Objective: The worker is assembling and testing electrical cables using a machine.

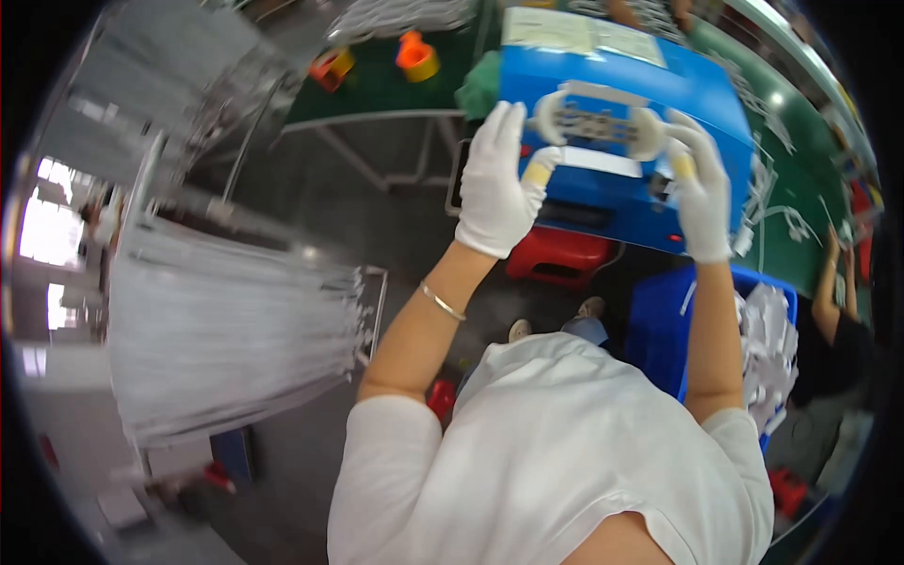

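Both my hands wear white gloves with yellow wraps on the thumbs, and they are raised at the front of a blue machine (pixel 527 80). My left hand (pixel 499 179) is open, fingers upright and thumb apart, beside a white curved piece (pixel 550 118). A matching white curved piece (pixel 647 135) is near the fingertips of my right hand (pixel 699 184). That hand is open too, its fingers bent and its thumb apart. Between the two pieces is a blurred metal part (pixel 595 124) with slots. Whether my fingertips touch the white pieces is hard to tell.
A blue bin (pixel 657 320) holding white pieces is at my right, and a red stool (pixel 560 256) is under the machine. Orange-and-yellow tape dispensers (pixel 417 56) sit on the green table (pixel 377 92). White cables hang from a rack (pixel 235 330) at left. Another person's arm (pixel 827 292) is far right.
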A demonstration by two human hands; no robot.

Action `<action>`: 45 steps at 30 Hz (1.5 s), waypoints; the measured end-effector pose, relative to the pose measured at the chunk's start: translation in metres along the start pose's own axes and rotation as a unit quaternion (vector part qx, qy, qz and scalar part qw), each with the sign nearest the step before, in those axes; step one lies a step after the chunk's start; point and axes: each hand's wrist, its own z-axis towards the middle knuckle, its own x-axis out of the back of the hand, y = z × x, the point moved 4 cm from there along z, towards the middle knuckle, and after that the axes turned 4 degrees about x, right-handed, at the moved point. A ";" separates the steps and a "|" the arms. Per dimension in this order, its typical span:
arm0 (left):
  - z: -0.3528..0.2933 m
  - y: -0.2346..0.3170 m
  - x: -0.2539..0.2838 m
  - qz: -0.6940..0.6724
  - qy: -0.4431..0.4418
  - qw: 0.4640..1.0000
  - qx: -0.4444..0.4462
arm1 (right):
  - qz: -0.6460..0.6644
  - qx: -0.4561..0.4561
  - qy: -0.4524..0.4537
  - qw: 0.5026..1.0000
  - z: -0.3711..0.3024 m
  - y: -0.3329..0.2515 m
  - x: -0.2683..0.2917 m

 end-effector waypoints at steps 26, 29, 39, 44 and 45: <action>-0.094 -0.046 0.014 -0.304 -0.526 0.694 0.386 | 0.240 -0.242 -0.198 0.919 -0.178 0.007 -0.079; -0.122 -0.027 -0.028 -0.393 -0.541 0.614 0.419 | 0.157 -0.082 -0.147 0.973 -0.151 -0.009 -0.061; -0.071 -0.004 -0.045 -0.315 -0.532 0.766 0.175 | 0.189 -0.202 -0.172 0.946 -0.102 -0.006 -0.088; 0.007 -0.041 -0.002 -0.231 -0.142 0.933 0.235 | 0.292 -0.263 -0.147 0.908 -0.089 0.004 -0.096; 0.020 -0.034 0.002 -0.273 -0.089 0.915 0.284 | 0.293 -0.265 -0.143 0.908 -0.088 0.005 -0.095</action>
